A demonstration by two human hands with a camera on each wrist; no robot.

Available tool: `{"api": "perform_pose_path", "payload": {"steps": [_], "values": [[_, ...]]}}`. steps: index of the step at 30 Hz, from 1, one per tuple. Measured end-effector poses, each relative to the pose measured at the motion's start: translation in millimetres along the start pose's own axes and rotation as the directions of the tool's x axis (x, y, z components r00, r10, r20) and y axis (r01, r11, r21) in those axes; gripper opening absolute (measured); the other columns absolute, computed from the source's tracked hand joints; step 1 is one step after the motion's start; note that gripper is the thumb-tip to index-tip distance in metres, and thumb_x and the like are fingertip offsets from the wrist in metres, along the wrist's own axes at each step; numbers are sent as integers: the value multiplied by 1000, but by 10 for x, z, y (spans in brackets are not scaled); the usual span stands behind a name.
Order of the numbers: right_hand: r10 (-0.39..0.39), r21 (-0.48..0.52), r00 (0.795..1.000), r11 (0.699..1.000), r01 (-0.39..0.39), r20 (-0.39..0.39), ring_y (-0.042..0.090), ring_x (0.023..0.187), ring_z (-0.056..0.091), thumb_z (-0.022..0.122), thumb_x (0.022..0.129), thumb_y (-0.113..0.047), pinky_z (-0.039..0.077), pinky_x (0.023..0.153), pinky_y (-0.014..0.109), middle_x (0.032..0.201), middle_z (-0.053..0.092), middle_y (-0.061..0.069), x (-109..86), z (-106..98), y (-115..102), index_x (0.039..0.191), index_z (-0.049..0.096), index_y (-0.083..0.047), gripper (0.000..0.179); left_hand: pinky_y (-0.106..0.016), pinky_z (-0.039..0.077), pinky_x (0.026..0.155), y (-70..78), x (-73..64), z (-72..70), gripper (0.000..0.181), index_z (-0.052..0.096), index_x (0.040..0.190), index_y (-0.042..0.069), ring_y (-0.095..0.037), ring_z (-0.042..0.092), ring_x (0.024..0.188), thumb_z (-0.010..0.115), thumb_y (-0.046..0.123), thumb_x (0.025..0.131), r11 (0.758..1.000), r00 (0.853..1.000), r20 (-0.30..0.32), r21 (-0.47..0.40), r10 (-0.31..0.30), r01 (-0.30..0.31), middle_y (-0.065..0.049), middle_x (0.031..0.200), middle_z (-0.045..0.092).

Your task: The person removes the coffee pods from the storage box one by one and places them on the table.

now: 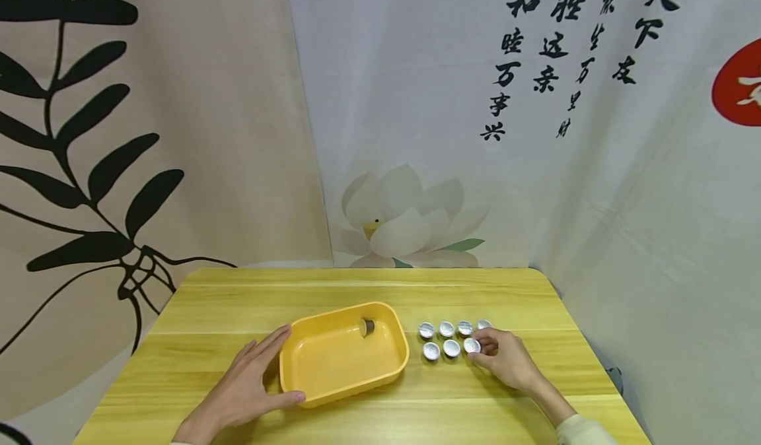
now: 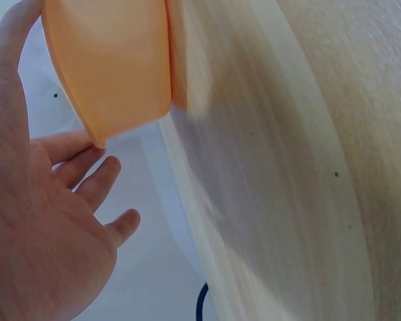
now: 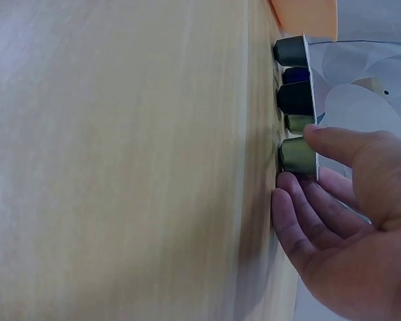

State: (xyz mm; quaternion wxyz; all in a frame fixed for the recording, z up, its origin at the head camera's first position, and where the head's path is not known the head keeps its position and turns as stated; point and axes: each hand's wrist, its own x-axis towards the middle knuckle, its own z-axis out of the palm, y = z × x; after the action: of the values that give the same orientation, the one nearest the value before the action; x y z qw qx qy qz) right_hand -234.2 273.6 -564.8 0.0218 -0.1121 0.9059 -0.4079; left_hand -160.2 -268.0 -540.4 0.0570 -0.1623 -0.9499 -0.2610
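Note:
A yellow tray (image 1: 345,392) lies on the table with one coffee capsule (image 1: 366,327) on its side near the back right. My left hand (image 1: 250,385) spans the tray's left end, its loosely straight fingers and thumb touching the rim. To the right, several foil-topped capsules (image 1: 446,329) stand lid up in two rows. With thumb and fingers, my right hand (image 1: 505,359) pinches the front row's rightmost capsule (image 1: 472,345). That capsule shows a green side (image 3: 298,156) in the right wrist view. The back row's last capsule (image 1: 484,324) is partly hidden behind the fingers.
The wooden table (image 1: 475,286) ends at a cloth backdrop (image 1: 410,102) with printed leaves, a lotus and writing. In the left wrist view, a dark cable (image 2: 201,304) hangs beside the table edge.

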Motion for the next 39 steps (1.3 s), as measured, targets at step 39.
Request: {"api": "perform_pose_path", "payload": {"steps": [39], "values": [[42, 31, 991, 998, -46, 124, 18, 105, 76, 91, 97, -27, 64, 85, 23, 130, 80, 15, -158, -197, -23, 144, 67, 3, 61, -83, 34, 126, 11, 3, -5, 124, 45, 172, 4, -49, 51, 160, 89, 77, 82, 1000, 1000, -5, 1, -1, 1, -16, 179, 47]]}}
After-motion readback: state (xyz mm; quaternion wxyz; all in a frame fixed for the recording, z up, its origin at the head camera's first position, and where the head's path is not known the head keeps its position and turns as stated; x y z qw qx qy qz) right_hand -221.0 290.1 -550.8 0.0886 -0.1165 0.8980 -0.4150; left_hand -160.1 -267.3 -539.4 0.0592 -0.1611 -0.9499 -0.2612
